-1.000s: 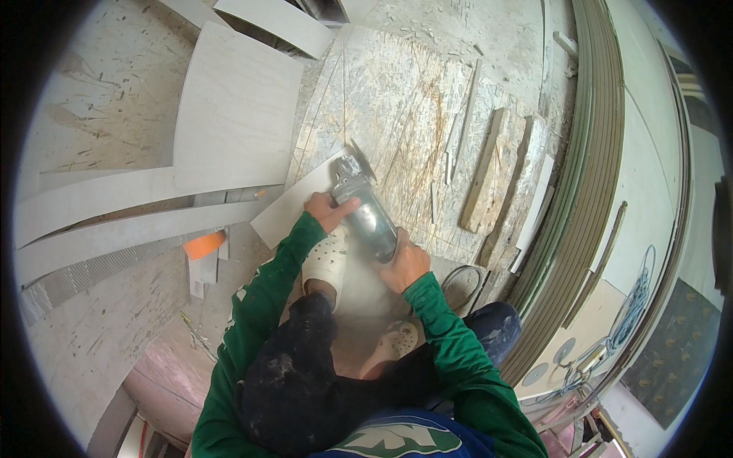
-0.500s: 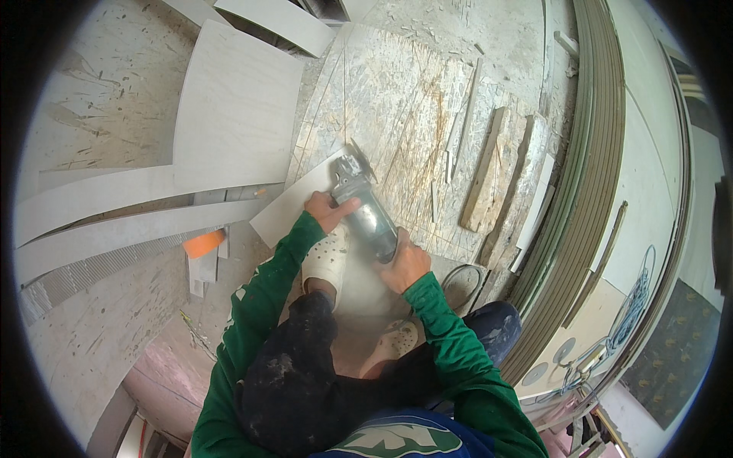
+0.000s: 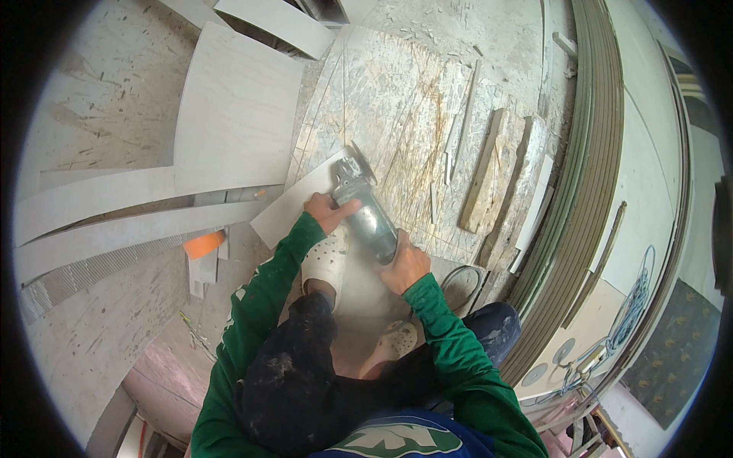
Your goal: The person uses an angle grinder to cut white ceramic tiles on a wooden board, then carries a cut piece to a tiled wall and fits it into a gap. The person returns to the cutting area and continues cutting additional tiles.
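Note:
Both my hands are on a dusty angle grinder [image 3: 374, 225], which lies at a slant over a pale tile piece [image 3: 294, 202]. My left hand [image 3: 328, 213] is closed around its front part, just behind the metal head. My right hand [image 3: 407, 264] wraps the rear end of the body. The thin cutting disc [image 3: 360, 160] stands on edge at the tile's far right side. Whether it touches the tile I cannot tell. My white clog [image 3: 325, 258] is at the tile's near edge, and whitish dust blurs the area below the grinder.
A scratched board [image 3: 389, 99] lies beneath the work. Two rough wood blocks [image 3: 489, 172] lie to the right, near a cable loop [image 3: 463, 286] and a long stack of panels [image 3: 584, 183]. Large tiles [image 3: 237, 107] and an orange object [image 3: 204, 244] are at left.

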The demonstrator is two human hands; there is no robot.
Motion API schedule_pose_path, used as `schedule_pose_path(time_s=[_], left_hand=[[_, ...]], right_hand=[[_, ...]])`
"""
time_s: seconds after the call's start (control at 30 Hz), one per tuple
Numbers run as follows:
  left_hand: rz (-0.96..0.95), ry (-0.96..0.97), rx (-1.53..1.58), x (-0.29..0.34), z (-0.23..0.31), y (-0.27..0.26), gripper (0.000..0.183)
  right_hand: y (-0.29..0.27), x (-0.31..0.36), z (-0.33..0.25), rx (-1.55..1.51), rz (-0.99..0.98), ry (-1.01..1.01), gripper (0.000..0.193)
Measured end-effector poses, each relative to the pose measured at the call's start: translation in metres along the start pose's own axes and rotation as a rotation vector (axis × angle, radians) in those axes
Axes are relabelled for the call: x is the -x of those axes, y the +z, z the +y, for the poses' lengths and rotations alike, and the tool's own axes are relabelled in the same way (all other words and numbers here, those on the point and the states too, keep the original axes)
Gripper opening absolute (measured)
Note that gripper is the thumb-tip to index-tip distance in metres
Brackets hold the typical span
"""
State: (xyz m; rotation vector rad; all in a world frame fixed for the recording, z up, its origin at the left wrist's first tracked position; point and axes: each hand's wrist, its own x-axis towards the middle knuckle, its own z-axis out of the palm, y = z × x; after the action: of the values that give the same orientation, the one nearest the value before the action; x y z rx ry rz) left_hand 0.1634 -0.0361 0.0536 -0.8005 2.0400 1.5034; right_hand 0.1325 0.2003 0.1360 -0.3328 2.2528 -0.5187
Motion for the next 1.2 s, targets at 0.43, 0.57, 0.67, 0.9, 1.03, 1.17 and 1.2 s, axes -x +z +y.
schedule_pose_path(time_s=[0.43, 0.57, 0.67, 0.9, 1.03, 1.17, 1.2], left_hand=[[0.097, 0.066, 0.026, 0.0, -0.005, 0.008, 0.071], [0.048, -0.027, -0.036, 0.0, -0.006, 0.003, 0.072], [0.039, -0.022, -0.028, 0.0, -0.004, 0.002, 0.072], [0.038, -0.006, -0.009, -0.002, -0.006, 0.002, 0.069], [0.078, 0.03, 0.08, -0.004, -0.013, 0.006, 0.067], [0.075, 0.027, 0.097, -0.007, -0.016, 0.007, 0.066], [0.058, 0.033, 0.112, -0.008, -0.018, 0.007, 0.066]], right_hand=[[0.0, 0.0, 0.002, 0.036, -0.006, 0.013, 0.068], [0.002, 0.0, 0.002, 0.028, 0.01, -0.008, 0.068], [0.001, 0.001, 0.001, 0.016, 0.018, -0.012, 0.069], [0.003, -0.002, 0.002, -0.018, 0.011, -0.019, 0.067], [0.001, -0.004, -0.002, -0.012, 0.032, -0.032, 0.063], [0.003, -0.006, -0.001, -0.026, 0.029, -0.037, 0.061], [0.003, -0.006, -0.001, -0.031, 0.029, -0.038, 0.06]])
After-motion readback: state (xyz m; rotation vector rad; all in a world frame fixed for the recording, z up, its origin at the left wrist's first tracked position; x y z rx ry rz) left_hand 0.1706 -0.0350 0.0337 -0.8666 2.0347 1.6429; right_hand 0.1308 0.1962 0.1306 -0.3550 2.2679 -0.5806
